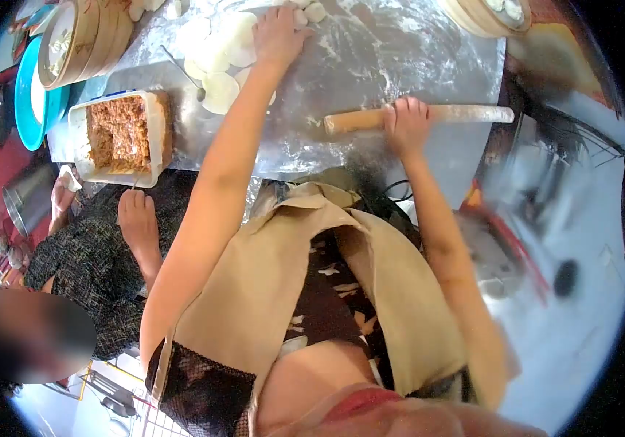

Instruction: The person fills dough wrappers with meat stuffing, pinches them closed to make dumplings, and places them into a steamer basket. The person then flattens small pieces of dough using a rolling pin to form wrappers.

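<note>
My left hand [277,36] reaches to the far side of the floured metal table [370,65], its fingers stretched out over small pieces of dough [315,12]. Whether a piece lies under the fingertips I cannot tell. Flat round dough wrappers [220,92] overlap beside and below that hand. Nearer the table's front edge, my right hand [407,127] is wrapped over the middle of a wooden rolling pin [473,113]. The pin lies sideways on the table, dusted with flour at its right end.
A plastic tub [155,138] of minced filling stands at the left front, with a spoon [181,71] beyond it. Bamboo steamers [97,40] and a turquoise basin [29,102] stand farther left. A co-worker's hand [139,222] is by the tub. Another steamer [473,16] sits back right.
</note>
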### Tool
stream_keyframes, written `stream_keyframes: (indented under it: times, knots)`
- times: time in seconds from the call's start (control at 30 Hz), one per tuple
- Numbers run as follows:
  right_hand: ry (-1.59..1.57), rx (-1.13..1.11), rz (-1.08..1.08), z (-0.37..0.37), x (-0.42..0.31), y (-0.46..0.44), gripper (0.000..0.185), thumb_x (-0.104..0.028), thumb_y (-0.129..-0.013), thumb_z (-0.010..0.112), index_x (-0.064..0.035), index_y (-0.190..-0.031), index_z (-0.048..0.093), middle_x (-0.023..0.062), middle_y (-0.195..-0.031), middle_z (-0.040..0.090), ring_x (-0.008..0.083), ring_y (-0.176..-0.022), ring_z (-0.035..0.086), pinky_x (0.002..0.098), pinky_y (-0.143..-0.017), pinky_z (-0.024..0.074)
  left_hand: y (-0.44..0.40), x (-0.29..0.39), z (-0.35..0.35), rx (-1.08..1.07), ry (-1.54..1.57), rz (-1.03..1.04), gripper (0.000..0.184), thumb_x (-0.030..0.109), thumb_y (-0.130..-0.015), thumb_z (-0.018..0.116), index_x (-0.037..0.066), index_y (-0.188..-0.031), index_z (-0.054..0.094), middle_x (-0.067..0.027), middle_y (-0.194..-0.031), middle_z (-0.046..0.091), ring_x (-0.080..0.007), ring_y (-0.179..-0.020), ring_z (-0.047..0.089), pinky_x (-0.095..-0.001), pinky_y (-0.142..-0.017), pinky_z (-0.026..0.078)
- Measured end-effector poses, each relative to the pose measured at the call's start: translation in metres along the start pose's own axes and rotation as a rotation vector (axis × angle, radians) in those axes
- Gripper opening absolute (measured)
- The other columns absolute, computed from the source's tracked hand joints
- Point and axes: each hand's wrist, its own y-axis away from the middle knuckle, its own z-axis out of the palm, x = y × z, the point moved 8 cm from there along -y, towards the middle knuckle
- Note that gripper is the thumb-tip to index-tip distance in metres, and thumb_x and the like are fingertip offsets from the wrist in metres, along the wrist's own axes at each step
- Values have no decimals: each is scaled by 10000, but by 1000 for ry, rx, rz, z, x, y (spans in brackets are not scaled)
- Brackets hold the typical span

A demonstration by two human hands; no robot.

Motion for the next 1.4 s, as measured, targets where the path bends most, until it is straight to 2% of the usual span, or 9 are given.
stream_keyframes:
  times: [0.2, 0.3, 0.4, 0.77, 0.83, 0.9, 1.03, 1.17, 1.4]
  knots:
    - [-65, 29, 2, -6, 2, 9, 190, -284, -778, 570, -122, -876, 569, 67, -939, 545, 272, -943, 490, 428, -872, 344, 46, 75, 26, 0, 64, -9, 436, 214, -726, 674, 116, -1134, 553, -153, -1006, 536, -323, -947, 526, -428, -844, 424]
    - [-79, -18, 33, -6, 5, 12, 208, -289, -779, 572, -118, -898, 568, 68, -949, 545, 278, -962, 487, 427, -883, 345, 54, 114, 52, -45, 756, -49, 426, 185, -734, 672, 153, -1142, 554, -147, -1001, 534, -324, -945, 522, -424, -839, 430]
    - [-13, 25, 104, -15, 17, 19, 213, -293, -788, 557, -115, -907, 570, 82, -962, 553, 286, -957, 494, 439, -894, 336, 64, 137, 85, -123, 222, 342, 371, 225, -780, 642, 157, -1139, 575, -136, -1027, 533, -331, -955, 528, -418, -843, 443]
    - [-83, -496, 472, 22, 42, -31, 309, -320, -866, 443, -83, -974, 608, 159, -1033, 585, 313, -1001, 542, 500, -824, 440, 58, 118, 102, -910, 225, 3, 347, 329, -803, 609, 76, -1039, 635, -205, -916, 630, -312, -872, 617, -405, -802, 484]
    - [186, 61, 153, -21, 3, 16, 244, -271, -853, 462, -80, -815, 607, 120, -899, 590, 304, -892, 549, 421, -647, 484, 91, 97, 99, -781, 265, -93, 353, 352, -774, 638, 51, -958, 659, -213, -896, 638, -330, -856, 622, -406, -777, 493]
    - [148, -66, 227, 11, 18, 0, 257, -285, -853, 464, -79, -825, 617, 123, -897, 588, 307, -893, 547, 439, -679, 470, 99, 107, 92, -566, 271, 26, 333, 344, -750, 661, 39, -880, 678, -207, -847, 644, -339, -826, 626, -407, -740, 496]
    - [32, -295, 332, 52, 39, -39, 352, -366, -855, 475, -62, -947, 625, 155, -981, 587, 323, -919, 551, 498, -785, 419, 57, 109, 115, -960, 115, 3, 331, 331, -734, 672, 33, -876, 685, -237, -921, 634, -373, -868, 617, -412, -786, 492]
    - [0, 0, 161, -7, -1, 29, 360, -369, -866, 465, -51, -927, 623, 170, -976, 593, 331, -895, 562, 492, -723, 445, 119, 69, 85, -513, 423, -200, 377, 383, -789, 622, 19, -885, 654, -171, -800, 655, -282, -787, 650, -392, -717, 505]
    - [31, -6, 238, 50, 21, 11, 273, -297, -817, 513, -57, -899, 613, 158, -927, 593, 334, -848, 560, 479, -759, 422, 89, 95, 97, -820, 168, 60, 325, 312, -811, 585, 11, -921, 639, -175, -864, 647, -324, -855, 626, -400, -775, 486]
